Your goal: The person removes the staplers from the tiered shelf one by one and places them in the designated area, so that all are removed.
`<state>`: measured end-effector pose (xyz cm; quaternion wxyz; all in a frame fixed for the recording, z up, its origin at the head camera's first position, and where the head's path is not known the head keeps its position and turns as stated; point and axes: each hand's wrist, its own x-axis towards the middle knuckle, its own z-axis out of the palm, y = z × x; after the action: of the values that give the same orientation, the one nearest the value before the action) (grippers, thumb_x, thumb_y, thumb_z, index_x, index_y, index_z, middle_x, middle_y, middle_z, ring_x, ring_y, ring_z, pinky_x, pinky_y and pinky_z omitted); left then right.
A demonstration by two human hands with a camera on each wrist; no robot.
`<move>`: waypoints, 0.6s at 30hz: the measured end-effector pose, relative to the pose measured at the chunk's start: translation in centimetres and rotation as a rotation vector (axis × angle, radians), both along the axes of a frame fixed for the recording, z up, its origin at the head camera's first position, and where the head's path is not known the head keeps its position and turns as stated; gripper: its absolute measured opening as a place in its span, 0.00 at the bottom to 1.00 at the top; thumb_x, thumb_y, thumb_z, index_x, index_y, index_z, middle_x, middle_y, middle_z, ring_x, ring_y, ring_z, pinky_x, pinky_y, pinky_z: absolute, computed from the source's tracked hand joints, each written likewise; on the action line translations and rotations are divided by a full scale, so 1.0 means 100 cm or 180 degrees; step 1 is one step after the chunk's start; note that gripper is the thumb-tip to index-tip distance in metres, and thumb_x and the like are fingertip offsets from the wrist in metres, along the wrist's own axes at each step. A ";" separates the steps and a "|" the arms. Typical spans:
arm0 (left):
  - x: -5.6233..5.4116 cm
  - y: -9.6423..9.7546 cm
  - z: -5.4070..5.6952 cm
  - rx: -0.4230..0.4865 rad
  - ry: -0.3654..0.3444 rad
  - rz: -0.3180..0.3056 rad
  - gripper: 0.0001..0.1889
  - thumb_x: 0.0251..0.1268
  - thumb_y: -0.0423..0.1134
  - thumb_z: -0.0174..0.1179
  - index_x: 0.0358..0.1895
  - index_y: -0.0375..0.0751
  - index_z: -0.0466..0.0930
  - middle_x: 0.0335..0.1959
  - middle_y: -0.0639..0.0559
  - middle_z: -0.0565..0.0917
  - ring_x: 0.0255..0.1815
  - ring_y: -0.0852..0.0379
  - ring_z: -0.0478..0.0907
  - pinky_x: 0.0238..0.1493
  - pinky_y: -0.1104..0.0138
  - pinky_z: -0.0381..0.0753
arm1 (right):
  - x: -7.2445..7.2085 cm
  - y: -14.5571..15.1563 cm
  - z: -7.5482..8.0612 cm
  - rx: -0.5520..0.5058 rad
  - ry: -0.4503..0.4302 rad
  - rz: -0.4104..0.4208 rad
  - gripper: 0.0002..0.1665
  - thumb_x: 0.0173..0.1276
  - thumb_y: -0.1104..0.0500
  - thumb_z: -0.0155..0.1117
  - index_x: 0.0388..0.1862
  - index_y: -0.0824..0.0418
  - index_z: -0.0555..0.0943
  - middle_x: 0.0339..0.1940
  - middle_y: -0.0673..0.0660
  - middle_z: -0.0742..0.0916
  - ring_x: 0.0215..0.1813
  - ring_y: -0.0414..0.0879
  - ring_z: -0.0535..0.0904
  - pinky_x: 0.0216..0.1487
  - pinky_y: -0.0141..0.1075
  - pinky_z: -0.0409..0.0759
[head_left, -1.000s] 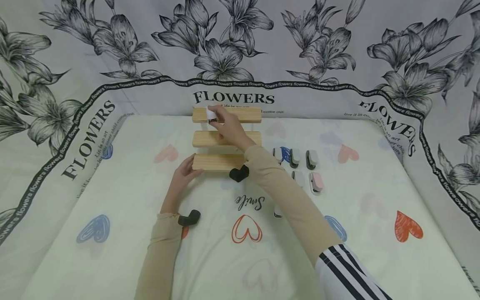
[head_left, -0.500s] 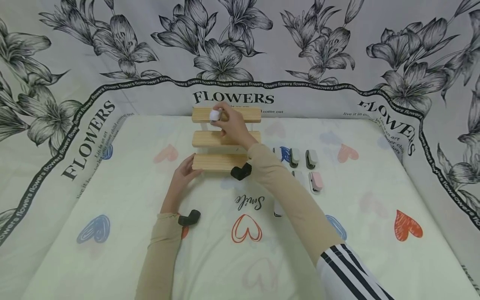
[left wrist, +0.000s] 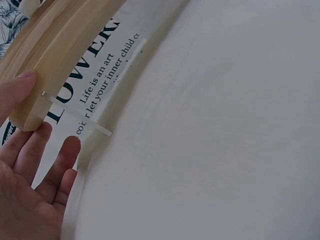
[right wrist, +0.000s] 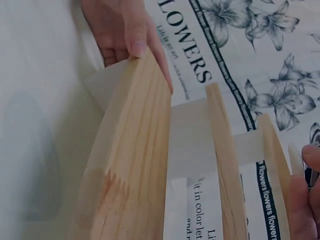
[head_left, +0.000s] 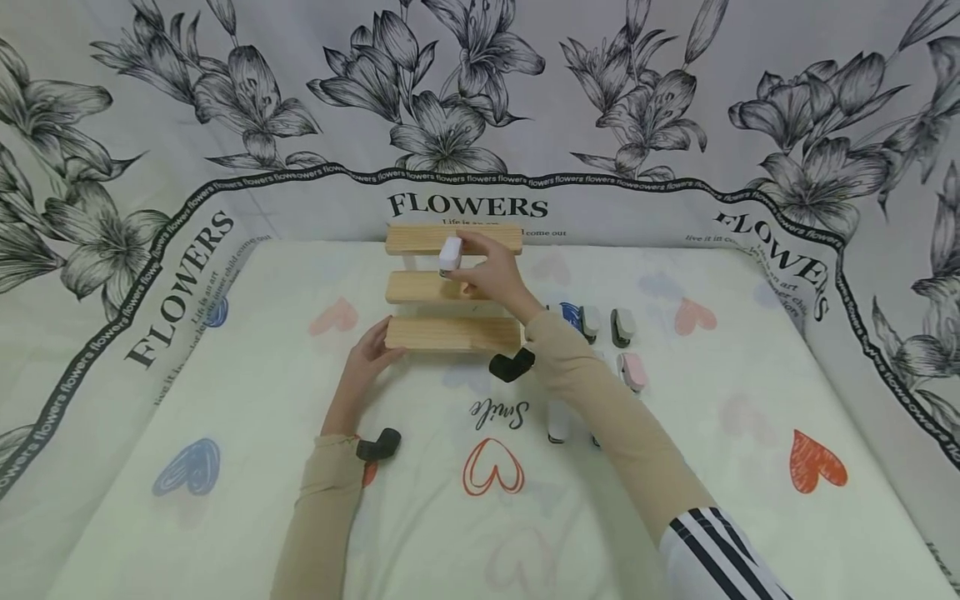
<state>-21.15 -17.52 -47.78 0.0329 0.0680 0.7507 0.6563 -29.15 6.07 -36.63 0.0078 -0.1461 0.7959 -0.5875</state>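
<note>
A three-step wooden rack (head_left: 453,334) with clear side supports stands at the back middle in the head view. My left hand (head_left: 365,357) grips the left end of its front board, thumb on top and fingers below, as the left wrist view of the board (left wrist: 55,60) shows. My right hand (head_left: 501,273) pinches a small white stapler (head_left: 450,255) between thumb and fingers. From the head camera, it overlaps the gap between the top and middle boards; whether it touches either is unclear. In the right wrist view, only fingertips (right wrist: 301,205) and part of the stapler show at the right edge.
Right of the rack, several small staplers lie on the cloth, among them a white-and-dark one (head_left: 622,327) and a pink one (head_left: 632,372). Another white one (head_left: 557,422) lies nearer, and my right sleeve (head_left: 600,408) partly covers the group. Flower-printed fabric (head_left: 480,92) rises behind.
My right hand has moved right and toward me with the stapler, away from the top board. The left hand keeps its grip on the rack. The head view has tilted slightly.
</note>
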 end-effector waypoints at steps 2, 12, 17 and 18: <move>-0.002 -0.002 -0.005 -0.0016 0.0066 0.0011 0.34 0.59 0.35 0.59 0.67 0.38 0.54 0.64 0.42 0.62 0.48 0.55 0.71 0.52 0.65 0.68 | 0.003 0.006 0.000 0.0028 -0.0036 0.0071 0.40 0.48 0.62 0.73 0.62 0.54 0.69 0.55 0.53 0.77 0.23 0.49 0.79 0.24 0.37 0.79; -0.005 0.001 -0.013 0.0033 0.0258 -0.0103 0.34 0.59 0.34 0.59 0.67 0.35 0.54 0.64 0.39 0.62 0.48 0.58 0.72 0.49 0.70 0.70 | 0.035 0.069 -0.008 0.0262 -0.0125 0.0187 0.38 0.47 0.63 0.73 0.59 0.57 0.72 0.57 0.56 0.74 0.19 0.54 0.77 0.23 0.41 0.78; -0.004 -0.001 -0.010 0.0043 0.0190 -0.0076 0.34 0.59 0.33 0.59 0.67 0.36 0.53 0.64 0.40 0.61 0.52 0.49 0.70 0.50 0.70 0.69 | 0.059 0.094 -0.015 0.0403 -0.0075 0.0378 0.36 0.48 0.63 0.72 0.59 0.57 0.72 0.46 0.58 0.80 0.16 0.51 0.75 0.18 0.39 0.75; -0.004 -0.002 -0.009 0.0030 0.0176 -0.0052 0.34 0.59 0.33 0.59 0.67 0.36 0.53 0.64 0.40 0.61 0.54 0.46 0.68 0.50 0.70 0.69 | 0.064 0.098 -0.017 0.0426 -0.0089 0.0425 0.36 0.49 0.62 0.72 0.59 0.57 0.72 0.40 0.59 0.82 0.16 0.52 0.75 0.17 0.39 0.75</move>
<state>-21.54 -17.74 -48.71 0.0171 0.0924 0.7476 0.6575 -22.73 15.82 -38.34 0.0678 -0.1898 0.8217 -0.5331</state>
